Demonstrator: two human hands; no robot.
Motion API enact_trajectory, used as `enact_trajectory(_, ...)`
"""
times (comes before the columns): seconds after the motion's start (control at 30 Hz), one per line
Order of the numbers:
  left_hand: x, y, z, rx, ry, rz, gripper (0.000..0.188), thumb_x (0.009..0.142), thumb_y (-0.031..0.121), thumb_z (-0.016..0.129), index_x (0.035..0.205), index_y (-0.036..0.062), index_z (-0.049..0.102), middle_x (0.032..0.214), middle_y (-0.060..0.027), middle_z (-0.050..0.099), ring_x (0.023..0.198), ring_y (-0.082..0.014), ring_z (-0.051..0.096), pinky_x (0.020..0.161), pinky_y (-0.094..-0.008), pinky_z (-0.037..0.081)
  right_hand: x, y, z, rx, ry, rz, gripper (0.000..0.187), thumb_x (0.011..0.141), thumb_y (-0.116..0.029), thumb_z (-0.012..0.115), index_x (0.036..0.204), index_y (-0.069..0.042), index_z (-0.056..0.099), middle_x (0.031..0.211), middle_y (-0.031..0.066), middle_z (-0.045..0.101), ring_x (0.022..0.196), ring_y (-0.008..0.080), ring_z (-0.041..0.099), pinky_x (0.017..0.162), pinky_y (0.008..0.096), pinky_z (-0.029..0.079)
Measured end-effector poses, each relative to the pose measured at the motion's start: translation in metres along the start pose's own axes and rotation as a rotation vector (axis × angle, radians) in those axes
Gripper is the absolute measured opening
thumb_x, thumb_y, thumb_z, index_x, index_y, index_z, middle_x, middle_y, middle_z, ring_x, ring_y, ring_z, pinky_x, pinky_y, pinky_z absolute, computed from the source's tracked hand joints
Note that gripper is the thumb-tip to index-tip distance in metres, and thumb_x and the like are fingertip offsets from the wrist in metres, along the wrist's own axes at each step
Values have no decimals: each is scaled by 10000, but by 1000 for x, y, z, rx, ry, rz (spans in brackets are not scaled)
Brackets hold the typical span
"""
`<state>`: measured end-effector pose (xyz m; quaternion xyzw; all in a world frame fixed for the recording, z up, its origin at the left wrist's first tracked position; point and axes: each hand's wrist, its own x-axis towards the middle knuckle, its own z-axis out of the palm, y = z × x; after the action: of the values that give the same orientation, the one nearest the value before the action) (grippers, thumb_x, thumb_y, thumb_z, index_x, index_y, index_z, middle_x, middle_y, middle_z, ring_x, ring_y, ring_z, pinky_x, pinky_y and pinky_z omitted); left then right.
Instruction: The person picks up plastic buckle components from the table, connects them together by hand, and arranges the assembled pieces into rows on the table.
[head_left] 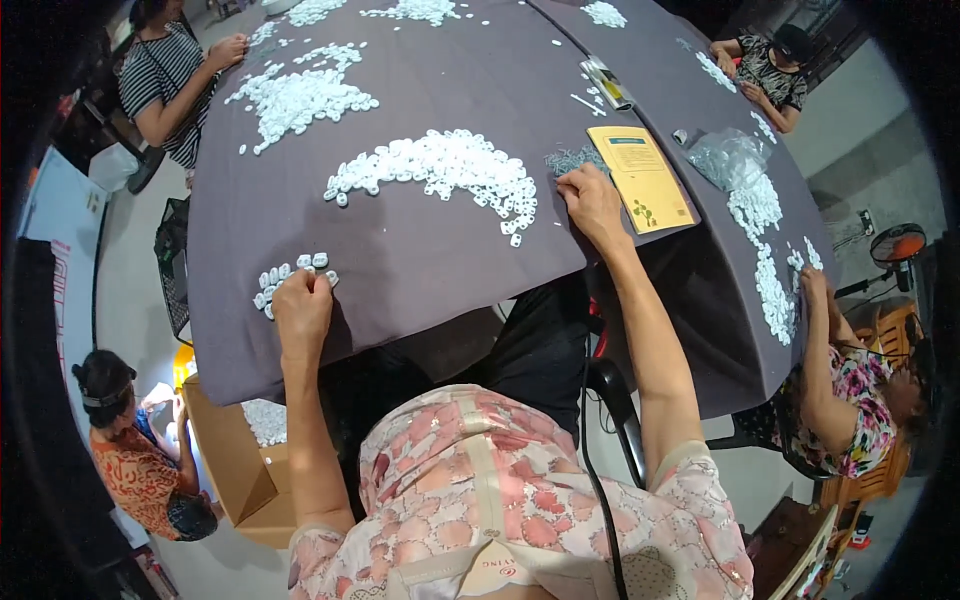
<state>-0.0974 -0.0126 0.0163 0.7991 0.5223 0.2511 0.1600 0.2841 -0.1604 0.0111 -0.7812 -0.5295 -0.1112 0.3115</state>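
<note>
My left hand is closed at the table's near left, its fingertips pressed down among a small group of white plastic pieces. What those fingers hold, if anything, is hidden under the hand. On the right, my right hand reaches to a pile of thin grey metal bits, perhaps pins or nails. Its fingers are drawn together at the pile's near edge, and anything in them is too small to make out. Between and beyond my hands, a curved heap of white pieces lies on the dark cloth.
A yellow booklet lies right of my right hand, by a seam in the grey tablecloth. More white heaps and a clear plastic bag are farther off. Several other people work around the table; a cardboard box stands lower left.
</note>
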Motion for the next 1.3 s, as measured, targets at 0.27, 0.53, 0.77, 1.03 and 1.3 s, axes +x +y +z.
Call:
enact_trajectory(0.27, -5, 4, -2, 57, 118, 42, 145, 765, 124, 561, 761, -10, 615, 757, -199, 608, 720, -358, 594, 662, -440, 461, 5, -7, -6, -106, -84, -108, 56, 754, -119, 606, 741, -81, 645, 766, 106, 569, 772, 292, 579, 664, 387, 468)
enact_trajectory(0.53, 10, 59, 30, -149, -2, 224, 92, 779, 133, 559, 802, 79, 629, 783, -146, 590, 762, -337, 587, 668, -434, 461, 4, -2, -1, -139, -112, -124, 47, 797, -74, 550, 812, -30, 544, 845, 150, 569, 775, 343, 565, 669, 428, 450)
enact_trajectory(0.77, 55, 94, 81, -219, -33, 308, 124, 775, 141, 591, 850, 48, 624, 866, -161, 595, 763, -354, 599, 682, -446, 473, -21, -38, -1, 169, -10, -47, 60, 819, -17, 521, 874, -14, 496, 838, 159, 542, 793, 350, 548, 673, 405, 436)
enact_trajectory(1.03, 63, 114, 105, -132, -23, 261, 130, 764, 176, 635, 824, 61, 634, 888, -164, 588, 824, -356, 593, 709, -438, 467, -43, -60, 2, 377, -32, 70, 69, 831, 13, 500, 894, -11, 486, 787, 148, 531, 715, 321, 551, 643, 370, 440)
enact_trajectory(1.3, 56, 92, 97, -341, -76, 329, 70, 771, 102, 591, 813, 45, 594, 827, -182, 590, 749, -384, 593, 696, -468, 458, -47, -90, 5, 448, 7, -61, 48, 804, 19, 537, 843, -8, 531, 749, 135, 549, 631, 290, 556, 574, 351, 436)
